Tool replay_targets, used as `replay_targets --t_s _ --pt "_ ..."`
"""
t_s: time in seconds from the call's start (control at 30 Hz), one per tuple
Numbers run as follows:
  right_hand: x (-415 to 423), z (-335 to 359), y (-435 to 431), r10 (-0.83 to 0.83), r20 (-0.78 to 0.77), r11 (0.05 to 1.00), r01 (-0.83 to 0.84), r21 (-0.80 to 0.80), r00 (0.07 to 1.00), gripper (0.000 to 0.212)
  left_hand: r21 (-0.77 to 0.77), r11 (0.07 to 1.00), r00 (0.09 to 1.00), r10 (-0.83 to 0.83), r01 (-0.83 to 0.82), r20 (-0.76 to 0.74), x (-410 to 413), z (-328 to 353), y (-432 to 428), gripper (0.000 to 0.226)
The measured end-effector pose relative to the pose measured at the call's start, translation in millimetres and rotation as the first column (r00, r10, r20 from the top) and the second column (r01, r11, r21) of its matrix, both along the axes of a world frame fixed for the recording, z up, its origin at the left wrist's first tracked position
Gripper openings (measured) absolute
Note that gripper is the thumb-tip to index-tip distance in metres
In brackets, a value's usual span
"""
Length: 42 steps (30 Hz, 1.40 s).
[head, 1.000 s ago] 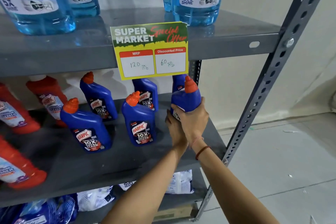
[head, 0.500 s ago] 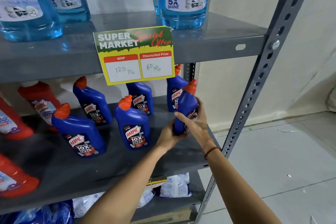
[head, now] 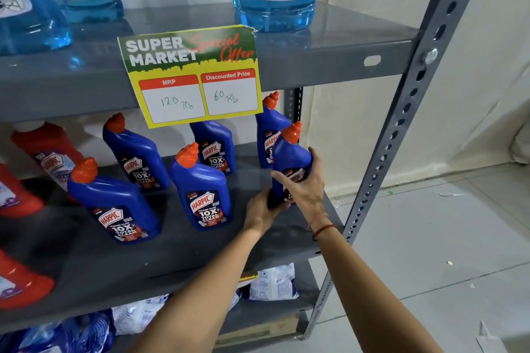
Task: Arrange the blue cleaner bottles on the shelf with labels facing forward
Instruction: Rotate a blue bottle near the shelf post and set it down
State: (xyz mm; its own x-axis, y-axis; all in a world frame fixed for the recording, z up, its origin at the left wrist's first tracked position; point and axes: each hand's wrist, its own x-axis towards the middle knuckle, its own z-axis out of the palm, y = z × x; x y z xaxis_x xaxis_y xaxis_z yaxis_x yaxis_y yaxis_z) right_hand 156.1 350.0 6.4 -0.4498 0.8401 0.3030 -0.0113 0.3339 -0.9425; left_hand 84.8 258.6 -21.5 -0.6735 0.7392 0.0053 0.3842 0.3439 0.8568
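Blue plastic fills both hands: the right hand [head: 304, 183] wraps across the front of a Harpic bottle [head: 291, 160], fingers over its label, while the left hand [head: 262, 209] cups the base. It stands at the right end of the grey middle shelf [head: 177, 255], just ahead of another blue bottle [head: 268, 135]. Neighbours [head: 205, 195] read "HARPIC 10X TOTAL CLEAN". Above hangs a price card [head: 190, 74]: "SUPER MARKET Special Offer", MRP 120, discounted 60.
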Motion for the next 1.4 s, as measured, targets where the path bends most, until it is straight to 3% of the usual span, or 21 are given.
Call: replay_targets --t_s 0.07,0.13,0.2,0.27,0.53,0.8,1.4 --pt "8 -13 1 0.056 -0.099 0.969 -0.078 -0.234 0.993 0.085 0.027 1.000 1.000 0.005 -0.005 0.011 -1 -2 -2 0.035" --pt "15 -26 0 0.050 -0.105 0.919 -0.087 -0.385 0.993 0.063 0.015 1.000 1.000 -0.003 0.002 0.011 0 -3 -4 0.041" --pt "20 -32 -2 0.056 -0.059 0.923 -0.075 -0.376 0.997 0.044 0.015 1.000 1.000 0.017 -0.017 -0.005 1 -7 -4 0.041" --pt "22 -31 -2 0.077 -0.055 0.923 -0.092 -0.372 0.996 0.040 -0.005 0.999 0.998 0.050 -0.050 -0.040 2 -11 -3 0.039" --pt "44 -37 -26 0.051 0.087 0.965 -0.027 -0.261 0.995 0.045 -0.071 0.996 0.998 0.053 -0.055 -0.038 15 -17 -17 0.042" --pt "75 -46 -59 -0.045 0.066 0.970 0.060 -0.234 0.997 0.042 -0.035 0.999 0.997 -0.002 0.000 -0.075 38 -27 -50 0.041" --pt "80 -42 -75 -0.074 0.045 0.969 0.083 -0.235 0.996 0.039 -0.006 1.000 0.994 -0.001 0.000 -0.113 53 -23 -58 0.038"
